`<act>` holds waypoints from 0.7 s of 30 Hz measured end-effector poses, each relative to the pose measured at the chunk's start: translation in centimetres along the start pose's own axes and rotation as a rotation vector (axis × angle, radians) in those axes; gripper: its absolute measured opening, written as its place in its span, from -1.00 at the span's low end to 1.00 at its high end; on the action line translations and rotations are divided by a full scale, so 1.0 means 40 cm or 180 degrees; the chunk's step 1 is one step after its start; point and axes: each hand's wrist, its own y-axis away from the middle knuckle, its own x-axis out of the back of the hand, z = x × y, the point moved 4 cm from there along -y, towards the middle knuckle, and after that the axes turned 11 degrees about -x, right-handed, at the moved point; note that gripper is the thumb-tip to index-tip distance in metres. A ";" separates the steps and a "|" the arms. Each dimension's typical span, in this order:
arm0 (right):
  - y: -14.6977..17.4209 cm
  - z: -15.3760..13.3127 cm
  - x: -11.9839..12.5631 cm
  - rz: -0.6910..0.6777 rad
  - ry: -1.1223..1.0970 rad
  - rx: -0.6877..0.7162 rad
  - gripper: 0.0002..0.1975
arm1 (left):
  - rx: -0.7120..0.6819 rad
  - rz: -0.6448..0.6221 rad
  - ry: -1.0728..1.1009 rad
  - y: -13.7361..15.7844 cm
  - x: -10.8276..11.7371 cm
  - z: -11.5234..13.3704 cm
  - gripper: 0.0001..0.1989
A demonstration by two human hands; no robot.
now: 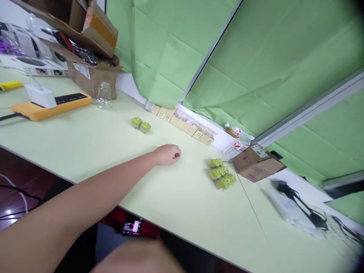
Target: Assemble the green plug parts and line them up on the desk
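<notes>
My left hand (pixel 168 154) rests on the pale table as a fist, fingers curled in and nothing seen poking out of it. Beyond it and to the left stand two small green-topped packages (pixel 141 124) with little loops on top. To its right, a cluster of several similar green packages (pixel 222 173) sits in short rows, apart from the hand. At the bottom edge, a blurred part of my right arm or hand (pixel 139 258) shows; its fingers cannot be made out.
Small tan boxes (pixel 184 125) line the wall. An orange power strip (pixel 57 106), a clear jar (pixel 104 95) and an open carton (pixel 93 77) stand left. Plastic bottles (pixel 237 140), a cardboard box (pixel 257 162) and black cables (pixel 304 206) lie right. A lit phone (pixel 131 225) is below the table edge.
</notes>
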 end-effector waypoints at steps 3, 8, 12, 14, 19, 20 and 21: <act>-0.084 0.034 0.174 0.1046 0.0844 -0.0199 -0.62 | -0.0144 -0.0181 -0.0001 -0.005 -0.010 0.018 -0.88; -0.239 0.196 0.471 0.2199 0.2375 -0.1019 -0.52 | -0.0115 -0.0203 -0.0032 -0.012 -0.002 0.033 -0.88; -0.264 0.279 0.518 0.2134 0.2397 -0.1316 -0.63 | -0.0047 0.0193 -0.0216 -0.016 0.028 0.005 -0.84; -0.251 0.275 0.501 0.2196 0.2355 -0.1291 -0.66 | 0.0010 0.0431 -0.0321 -0.016 0.045 -0.016 -0.82; -0.236 0.186 0.392 0.1737 0.1983 -0.0796 -0.70 | 0.0069 0.0703 -0.0230 -0.013 0.064 -0.037 -0.82; -0.243 0.159 0.364 0.1579 0.1850 -0.0635 -0.69 | 0.0038 0.0710 -0.0091 -0.013 0.062 -0.032 -0.81; -0.256 0.130 0.335 0.1416 0.1721 -0.0479 -0.68 | 0.0032 0.0712 0.0128 -0.014 0.059 -0.026 -0.79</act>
